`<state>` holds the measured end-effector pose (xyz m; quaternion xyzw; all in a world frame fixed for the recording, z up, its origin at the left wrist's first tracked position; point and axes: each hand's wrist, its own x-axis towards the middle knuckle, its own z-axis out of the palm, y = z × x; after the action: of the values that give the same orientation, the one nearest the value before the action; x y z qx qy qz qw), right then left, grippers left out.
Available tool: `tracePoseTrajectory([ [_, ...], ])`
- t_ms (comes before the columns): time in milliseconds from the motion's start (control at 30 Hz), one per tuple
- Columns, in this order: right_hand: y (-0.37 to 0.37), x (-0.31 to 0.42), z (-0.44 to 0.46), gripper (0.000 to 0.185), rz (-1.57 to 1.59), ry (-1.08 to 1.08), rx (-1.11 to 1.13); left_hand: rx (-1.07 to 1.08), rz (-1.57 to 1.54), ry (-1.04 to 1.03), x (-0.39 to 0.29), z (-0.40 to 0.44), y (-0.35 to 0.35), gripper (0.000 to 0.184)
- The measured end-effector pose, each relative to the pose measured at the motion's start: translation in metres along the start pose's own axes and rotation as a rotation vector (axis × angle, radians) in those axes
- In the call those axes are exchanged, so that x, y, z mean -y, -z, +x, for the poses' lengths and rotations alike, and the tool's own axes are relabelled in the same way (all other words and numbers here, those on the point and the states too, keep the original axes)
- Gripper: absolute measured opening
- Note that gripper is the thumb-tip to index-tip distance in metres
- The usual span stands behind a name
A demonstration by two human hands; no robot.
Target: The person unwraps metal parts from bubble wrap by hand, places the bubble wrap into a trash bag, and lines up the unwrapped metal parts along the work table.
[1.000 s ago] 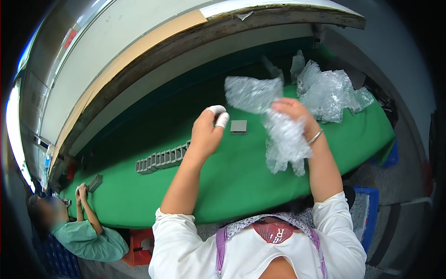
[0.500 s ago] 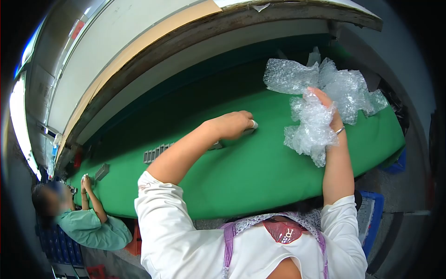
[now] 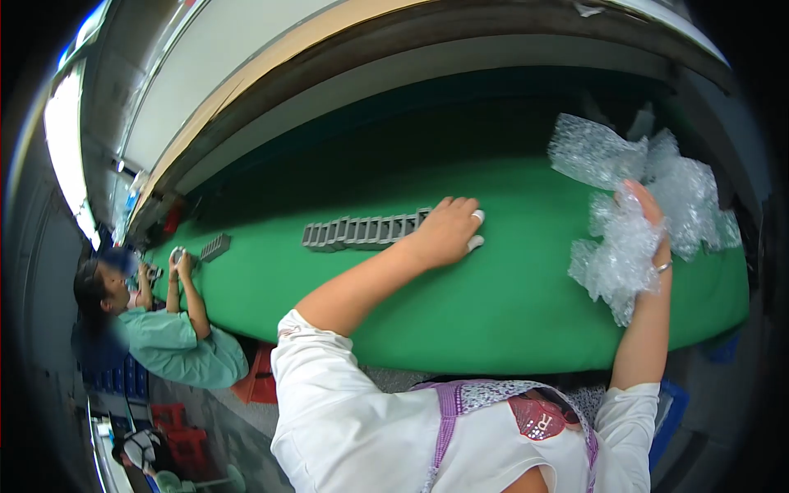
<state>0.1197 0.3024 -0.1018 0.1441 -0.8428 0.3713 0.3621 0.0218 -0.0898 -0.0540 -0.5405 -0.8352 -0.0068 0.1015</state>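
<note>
My left hand (image 3: pixel 450 232), with white covers on some fingertips, lies over the right end of a row of grey slotted blocks (image 3: pixel 362 232) on the green-covered table (image 3: pixel 493 320). Its fingers are bent, and the hand hides whatever is beneath the palm. Farther right, my right hand (image 3: pixel 645 205) is closed on crumpled clear bubble wrap (image 3: pixel 620 255), which hangs over the palm and hides most of the fingers. More bubble wrap (image 3: pixel 686 193) lies just behind and to the right of that hand.
A co-worker in a green top (image 3: pixel 181 349) sits at the table's far left, hands raised near a short grey block row (image 3: pixel 215 247). A shelf edge (image 3: pixel 370 49) runs above the table's back. Red stools (image 3: pixel 177 435) stand on the floor at lower left.
My left hand has come down from mid-air, covered the lone grey piece, and now rests at the row's end. My right hand has moved right with bubble wrap. The view has shifted.
</note>
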Motion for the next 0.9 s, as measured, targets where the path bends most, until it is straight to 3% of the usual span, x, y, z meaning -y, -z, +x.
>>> tracePoseTrajectory([
  [133, 0.022, -0.026, -0.022, 0.038, 0.156, -0.323, -0.013, -0.049, -0.109, -0.071, -0.013, 0.008, 0.007, 0.027],
  [167, 0.034, -0.033, -0.025, 0.037, 0.087, -0.29, 0.011, -0.04, -0.153, -0.032, -0.018, 0.01, 0.007, 0.027],
  [233, 0.058, -0.037, -0.037, 0.036, 0.253, -0.443, -0.023, -0.032, -0.133, -0.013, -0.02, 0.011, 0.005, 0.028],
  [300, 0.056, -0.029, -0.045, 0.036, 0.276, -0.517, -0.08, 0.004, -0.115, 0.008, -0.004, -0.004, 0.006, 0.032],
  [367, 0.034, -0.002, -0.04, 0.035, 0.496, -0.653, -0.15, 0.036, -0.118, 0.027, 0.032, -0.037, 0.01, 0.032],
  [400, 0.021, -0.002, -0.04, 0.035, 0.492, -0.659, -0.155, 0.042, -0.117, 0.042, 0.05, -0.055, 0.012, 0.033],
  [433, 0.011, -0.01, -0.04, 0.028, 0.248, -0.437, -0.111, 0.047, -0.116, 0.057, 0.065, -0.069, 0.012, 0.033],
  [467, 0.01, -0.021, -0.04, 0.022, 0.005, -0.214, -0.064, 0.062, -0.104, 0.073, 0.072, -0.079, 0.011, 0.037],
  [533, 0.037, -0.019, -0.023, 0.014, 0.467, -0.542, 0.032, 0.065, -0.079, 0.065, 0.081, -0.056, -0.001, 0.045],
  [567, 0.024, 0.016, -0.002, 0.018, 0.429, -0.507, -0.105, 0.012, -0.061, 0.071, 0.08, -0.047, 0.0, 0.056],
  [600, 0.023, -0.007, 0.003, 0.016, 0.765, -0.688, 0.116, -0.077, -0.104, 0.058, 0.078, -0.048, 0.001, 0.067],
  [633, -0.004, 0.037, 0.02, 0.015, 0.708, -0.747, -0.112, -0.13, -0.189, 0.076, 0.066, -0.047, 0.01, 0.075],
  [667, -0.019, 0.031, 0.027, 0.017, 0.923, -0.916, -0.057, -0.183, -0.241, 0.085, 0.045, -0.042, 0.016, 0.086],
  [700, -0.023, 0.053, 0.033, 0.018, 0.926, -1.032, -0.163, -0.172, -0.324, 0.032, 0.023, -0.011, 0.026, 0.099],
  [767, -0.034, 0.053, 0.023, 0.024, 0.99, -0.987, -0.327, -0.222, -0.436, -0.229, -0.032, 0.053, 0.028, 0.118],
  [867, -0.055, 0.026, 0.022, 0.021, 0.964, -0.982, -0.429, -0.273, -0.339, -0.319, -0.089, 0.127, 0.004, 0.119],
  [900, -0.07, 0.006, 0.018, 0.02, 0.954, -0.871, -0.486, -0.281, -0.271, -0.29, -0.101, 0.148, -0.002, 0.119],
])
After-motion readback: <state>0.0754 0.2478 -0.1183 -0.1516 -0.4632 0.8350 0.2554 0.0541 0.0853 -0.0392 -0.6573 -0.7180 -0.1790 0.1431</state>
